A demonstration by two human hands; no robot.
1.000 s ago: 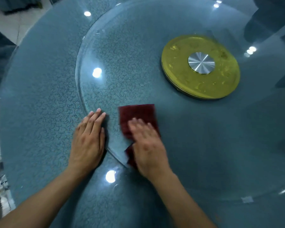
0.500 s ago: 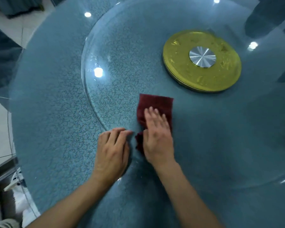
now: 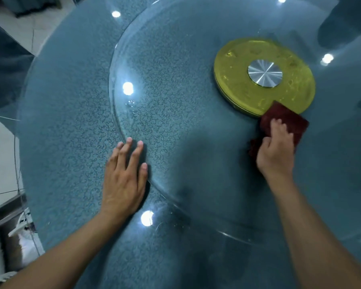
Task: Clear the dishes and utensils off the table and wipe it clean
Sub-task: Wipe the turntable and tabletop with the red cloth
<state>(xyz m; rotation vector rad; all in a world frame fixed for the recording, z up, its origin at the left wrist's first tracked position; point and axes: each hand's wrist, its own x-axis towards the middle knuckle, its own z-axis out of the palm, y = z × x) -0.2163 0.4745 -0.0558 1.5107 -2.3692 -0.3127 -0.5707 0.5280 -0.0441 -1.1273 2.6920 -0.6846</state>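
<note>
The fingers (image 3: 278,127) of the right hand (image 3: 276,149) lie over a dark red wiping cloth (image 3: 288,124) and press it down on the glass; they are bent a little at the tips, and the thumb lies along the cloth's left side. I cannot tell if the thumb pinches the cloth. The cloth is flat on the round clear glass turntable (image 3: 175,90), and its far corner covers the near edge of the round yellow-gold hub plate (image 3: 238,88) in the middle of the turntable. A small silver metal disc (image 3: 264,73) sits in the centre of this plate.

The fingers (image 3: 129,151) of the left hand (image 3: 124,180) are straight and a little spread. This hand lies flat and holds nothing. Its fingertips reach the left rim of the turntable, and the palm rests on the round blue patterned glass tabletop (image 3: 61,132), between the turntable rim and the tabletop's near left edge.

Bright spots of lamp light are reflected in the glass. Beyond the left edge of the tabletop a pale tiled floor (image 3: 0,155) shows.
</note>
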